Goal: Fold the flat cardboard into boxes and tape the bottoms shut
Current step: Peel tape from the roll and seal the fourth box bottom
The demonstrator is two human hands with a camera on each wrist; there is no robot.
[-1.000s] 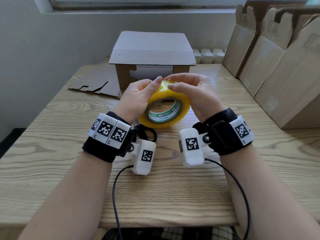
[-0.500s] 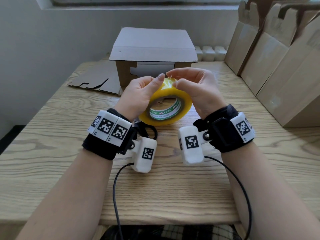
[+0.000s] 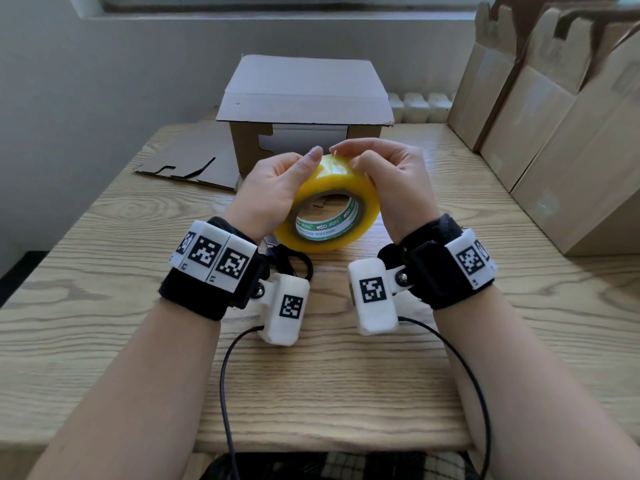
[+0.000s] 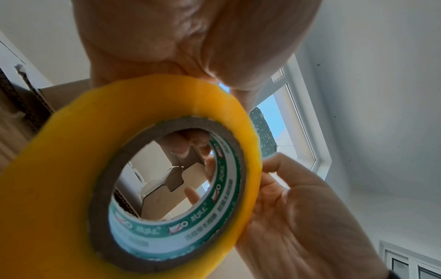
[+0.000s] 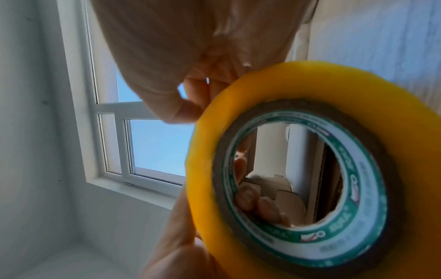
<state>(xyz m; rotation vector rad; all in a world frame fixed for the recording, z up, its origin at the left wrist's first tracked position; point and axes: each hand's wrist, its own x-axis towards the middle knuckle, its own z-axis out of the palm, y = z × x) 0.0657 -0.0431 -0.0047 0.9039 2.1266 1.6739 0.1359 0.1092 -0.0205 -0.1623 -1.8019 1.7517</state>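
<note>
A yellow roll of packing tape [image 3: 332, 206] with a green-and-white printed core is held upright above the table between both hands. My left hand [image 3: 277, 188] grips its left side, the index finger laid over the top. My right hand [image 3: 384, 174] curls round the right side, its fingertips [image 3: 341, 152] picking at the tape surface on top. The roll [image 4: 133, 177] fills the left wrist view and the roll [image 5: 307, 169] fills much of the right wrist view. Behind the hands stands a folded cardboard box [image 3: 304, 109], flaps on top.
A flat cardboard sheet [image 3: 194, 157] lies at the back left of the wooden table [image 3: 104, 271]. Several folded flat boxes [image 3: 561, 126] lean at the right. Black scissors handles [image 3: 294, 261] peek out under the left wrist. Sensor cables [image 3: 228, 393] trail toward the table's near edge.
Both hands and the roll stay nearly in place. The right fingertips have shifted slightly along the top of the roll, picking at the tape.
</note>
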